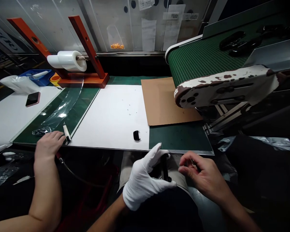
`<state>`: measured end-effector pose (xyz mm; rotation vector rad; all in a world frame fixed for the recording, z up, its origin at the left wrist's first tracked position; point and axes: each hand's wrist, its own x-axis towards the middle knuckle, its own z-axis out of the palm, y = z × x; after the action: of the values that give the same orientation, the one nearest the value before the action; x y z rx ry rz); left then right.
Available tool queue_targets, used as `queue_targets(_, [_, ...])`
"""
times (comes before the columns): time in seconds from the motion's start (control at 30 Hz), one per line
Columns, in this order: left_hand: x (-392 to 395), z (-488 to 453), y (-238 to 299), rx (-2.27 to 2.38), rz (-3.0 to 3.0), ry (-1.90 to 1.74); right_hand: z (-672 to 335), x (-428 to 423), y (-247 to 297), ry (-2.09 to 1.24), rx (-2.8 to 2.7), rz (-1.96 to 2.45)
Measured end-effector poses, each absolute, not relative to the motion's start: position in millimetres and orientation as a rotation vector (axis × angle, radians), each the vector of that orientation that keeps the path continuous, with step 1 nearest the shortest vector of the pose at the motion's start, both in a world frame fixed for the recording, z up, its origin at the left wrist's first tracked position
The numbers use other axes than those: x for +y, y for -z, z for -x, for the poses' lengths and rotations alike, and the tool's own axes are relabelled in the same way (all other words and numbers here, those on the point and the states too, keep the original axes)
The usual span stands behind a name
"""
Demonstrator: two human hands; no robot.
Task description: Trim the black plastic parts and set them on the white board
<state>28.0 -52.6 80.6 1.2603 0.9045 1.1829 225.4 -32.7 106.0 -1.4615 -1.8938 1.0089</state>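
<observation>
Nearest the camera, two hands meet over the person's lap, just below the table edge. The left hand (145, 182), in one white fabric glove, is closed around a slim black plastic part (164, 167), which stands upright between the gloved thumb and fingers. The bare right hand (203, 175) sits just beside it, fingers curled in narrow. Its thumb and forefinger pinch a thin grey item (194, 164) too small to identify.

At far left, a co-worker's bare hand (48, 145) rests palm down on the table edge, just beside a white pen-shaped tool (67, 132) with a dark tip.

Further on, a second small black plastic piece (136, 135) lies alone on a smooth white rectangular sheet (111, 109). Right of that sheet lies one flat brown cardboard sheet (164, 103), matte, on the dark green table mat (181, 137). To the left, a strip of glossy clear film (62, 103) curves back to one white roll of film (67, 60), held on an orange wooden stand (87, 79) with two slanted posts. One dark phone (33, 99) lies on another white sheet.

Farthest right, a ribbed green conveyor belt (203, 58) slopes upward, with several black parts (232, 40) lying on it.
</observation>
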Motion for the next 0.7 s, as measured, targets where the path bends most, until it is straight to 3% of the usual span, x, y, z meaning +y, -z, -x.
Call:
queue_targets(0.2, [-49,-24,-70,1.006,-1.472,-1.157,-218,-33,-102,-0.956,-1.93,1.454])
queue_targets(0.4, [1,36,-53,1.538,-2.207,-1.083,-223,-40,-45,-0.794,-1.682,1.683])
queue_targets(0.6, [1,182,-107,1.867,-2.179,-1.222,-239,-74,23,-0.737,-1.456,1.819])
queue_targets(0.7, [-21,222,-120,2.02,-2.165,-1.209,-238,-88,38,-0.999,-1.007,1.792])
